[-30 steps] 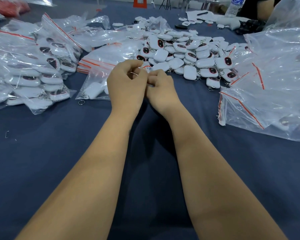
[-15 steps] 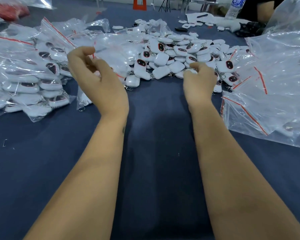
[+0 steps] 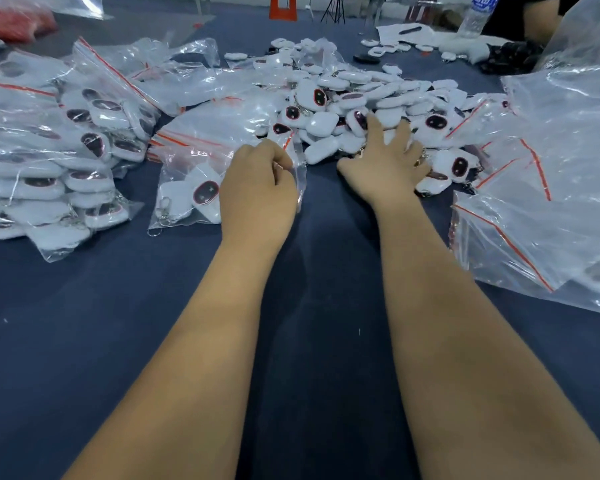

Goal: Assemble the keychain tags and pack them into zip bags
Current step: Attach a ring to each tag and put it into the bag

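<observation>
I see stacked clear zip bags of white tags [image 3: 49,157] far left. My left hand [image 3: 257,195] pinches a clear red-striped zip bag [image 3: 222,168]. My right hand [image 3: 385,168], fingers spread, rests on the loose pile of white oval keychain tags [image 3: 343,98].

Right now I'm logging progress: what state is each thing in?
Left hand: fingers curled, gripping the bag's edge.
Zip bag: lying flat, tags inside.
Right hand: fingers spread over the pile.
Loose tags: heaped, unbagged.
Packed bags: filled, stacked at left.
Empty bags: piled at right.
</observation>
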